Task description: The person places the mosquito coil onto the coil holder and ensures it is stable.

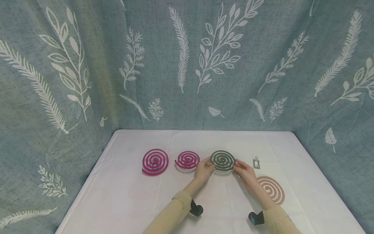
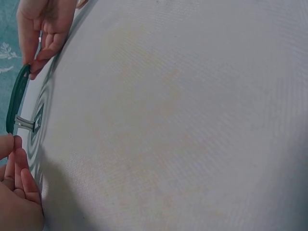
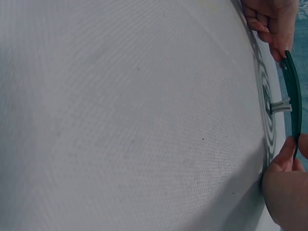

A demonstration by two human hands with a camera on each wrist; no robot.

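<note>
A dark green spiral mosquito coil (image 1: pixel 222 160) is held level above the white table by both hands. My left hand (image 1: pixel 203 170) pinches its left edge between thumb and fingers; my right hand (image 1: pixel 245 171) pinches the opposite edge. Under the coil, a small metal coil stand (image 2: pixel 26 123) rises from the tabletop, its prongs reaching the coil's underside near the middle. The right wrist view has the same stand (image 3: pixel 281 106) and the green coil (image 3: pixel 294 91) edge-on. Whether the prongs grip the coil cannot be told.
Left of the hands are a magenta coil (image 1: pixel 187 160), raised on a stand, and another magenta coil (image 1: pixel 160 169). Toward the right lie a loose metal stand (image 1: pixel 256 163) and a brown coil (image 1: pixel 279 191), partly behind my right forearm. A patterned curtain (image 1: pixel 187 107) borders the table.
</note>
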